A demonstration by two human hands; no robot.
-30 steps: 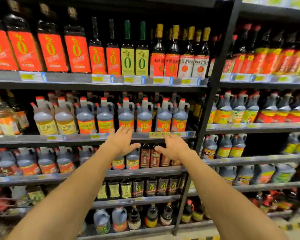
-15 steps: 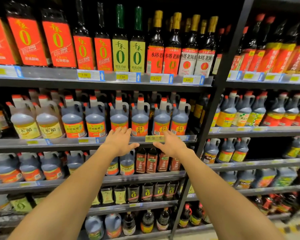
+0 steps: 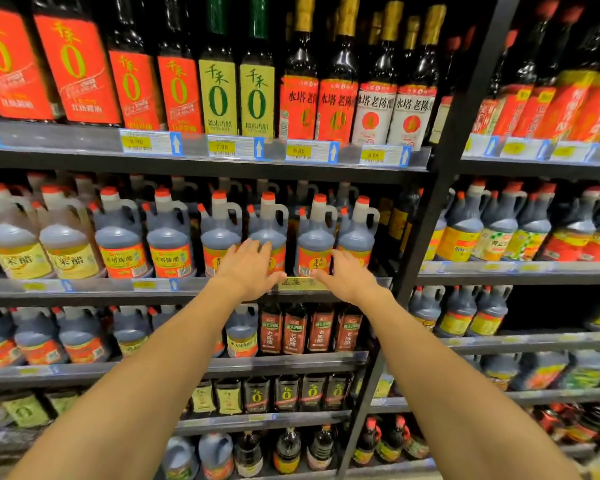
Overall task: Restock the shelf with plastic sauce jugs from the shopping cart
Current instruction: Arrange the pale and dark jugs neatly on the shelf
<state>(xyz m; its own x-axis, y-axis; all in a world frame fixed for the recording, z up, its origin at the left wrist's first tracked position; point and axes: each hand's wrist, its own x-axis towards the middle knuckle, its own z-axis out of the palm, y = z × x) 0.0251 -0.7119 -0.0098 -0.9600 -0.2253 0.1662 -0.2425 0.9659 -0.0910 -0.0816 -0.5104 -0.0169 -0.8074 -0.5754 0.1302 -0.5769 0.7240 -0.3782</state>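
A row of dark plastic sauce jugs with orange caps and orange labels stands on the middle shelf point(image 3: 174, 292). My left hand point(image 3: 248, 270) is spread flat against the label of one jug point(image 3: 269, 233), fingers apart. My right hand point(image 3: 349, 275) reaches to the neighbouring jug point(image 3: 315, 237) and the far right jug point(image 3: 357, 233), its fingers at their lower labels and the thumb near the shelf's gold price tag point(image 3: 300, 283). Neither hand is wrapped around a jug. The shopping cart is out of view.
Tall glass bottles fill the shelf above point(image 3: 222, 157). More jugs and small bottles sit on the lower shelves point(image 3: 284, 363). A black upright post point(image 3: 440, 188) separates this bay from the right bay of jugs point(image 3: 499, 230).
The view has closed in on the shelf. Both hands have risen from the shelf edge onto the lower labels of the front jugs.
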